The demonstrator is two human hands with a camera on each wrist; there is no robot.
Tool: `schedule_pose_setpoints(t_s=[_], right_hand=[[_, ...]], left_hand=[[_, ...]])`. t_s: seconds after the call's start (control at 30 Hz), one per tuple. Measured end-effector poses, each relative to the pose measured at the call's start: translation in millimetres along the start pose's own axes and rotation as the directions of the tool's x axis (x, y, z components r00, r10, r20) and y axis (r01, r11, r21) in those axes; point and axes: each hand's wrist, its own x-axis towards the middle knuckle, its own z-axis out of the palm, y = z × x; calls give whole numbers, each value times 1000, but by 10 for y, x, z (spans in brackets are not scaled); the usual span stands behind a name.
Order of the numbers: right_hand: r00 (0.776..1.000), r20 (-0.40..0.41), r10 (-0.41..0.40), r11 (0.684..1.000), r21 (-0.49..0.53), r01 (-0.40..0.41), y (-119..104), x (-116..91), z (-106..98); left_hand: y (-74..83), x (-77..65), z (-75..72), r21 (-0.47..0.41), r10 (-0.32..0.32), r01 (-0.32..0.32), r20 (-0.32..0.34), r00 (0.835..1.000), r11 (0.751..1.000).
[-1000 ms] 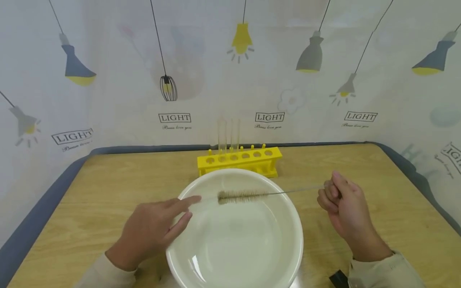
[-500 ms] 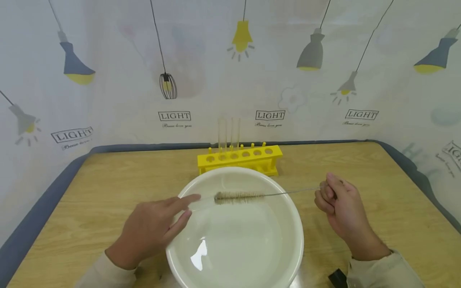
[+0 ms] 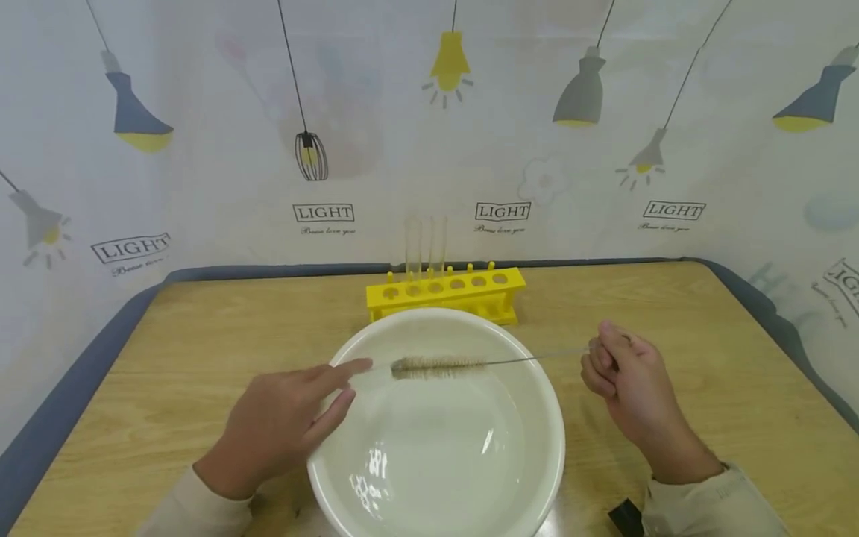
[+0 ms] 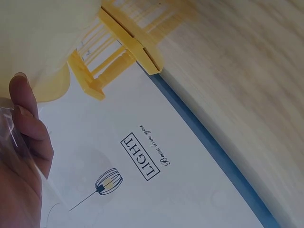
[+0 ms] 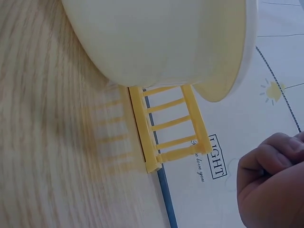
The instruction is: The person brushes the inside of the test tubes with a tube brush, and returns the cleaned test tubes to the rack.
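Brush (image 3: pixel 439 366), tan-bristled and thin-stemmed

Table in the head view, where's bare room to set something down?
Bare table: back left, between the left hand, yellow rack and back edge; back right, between that rack, the right hand and back edge. Crowded: the middle, white basin before the rack, brush above the basin.

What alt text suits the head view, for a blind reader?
A right hand holds a bristle brush by its wire handle over a white basin while the left hand holds a clear tube. Behind stands a yellow rack with two tubes.
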Motion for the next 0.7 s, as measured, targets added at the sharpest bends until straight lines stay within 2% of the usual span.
schedule_pose_setpoints(t_s=[0.17, 0.4, 0.7], right_hand=[[999, -14, 35, 996, -80, -36, 6, 19, 34], [998, -40, 57, 990, -127, -62, 24, 19, 49], [996, -49, 79, 981, -176, -86, 19, 3, 64]], left_hand=[[-24, 5, -9, -1, 11, -11, -12, 1000, 1000], [-30, 5, -10, 16, 15, -15, -15, 1000, 1000], [-27, 0, -6, -9, 23, -23, -17, 1000, 1000]])
